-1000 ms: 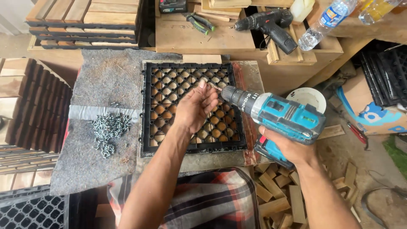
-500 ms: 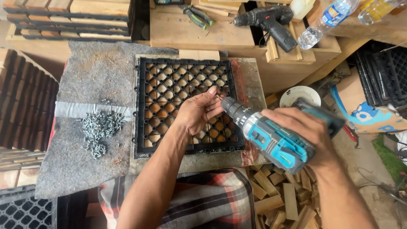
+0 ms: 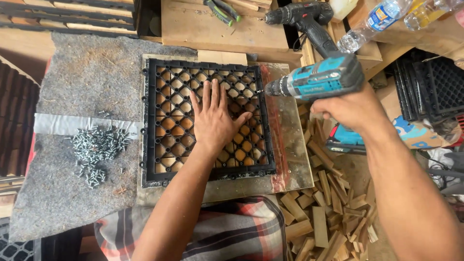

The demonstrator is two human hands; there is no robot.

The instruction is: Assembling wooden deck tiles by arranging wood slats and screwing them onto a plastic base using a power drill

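While my left hand lies open, flat on the stiff black plastic grid tile, my right hand is wrapped round the heavy blue cordless drill at its handle

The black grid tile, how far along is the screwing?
Done: black grid tile lies on the board. In hand: left hand presses it flat; right hand aims the blue drill at its right edge. Left: the screw pile beside it; driven screws cannot be told.
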